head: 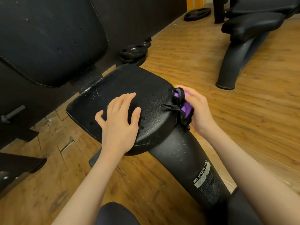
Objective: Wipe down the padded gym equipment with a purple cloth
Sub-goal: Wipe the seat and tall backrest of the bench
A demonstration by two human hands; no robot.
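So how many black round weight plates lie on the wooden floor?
3 at least: two black round weight plates stacked beside the seat pad's far end, one far off. More may be hidden.

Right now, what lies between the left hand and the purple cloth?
In the head view, only bare black seat pad lies between the left hand and the purple cloth, with torn upholstery beside the cloth.

A gym: padded benches, weight plates.

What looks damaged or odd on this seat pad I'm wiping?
The seat pad is torn at its right edge, where the cover splits and curls beside the purple cloth in your right hand. Pale specks dot its far left corner.
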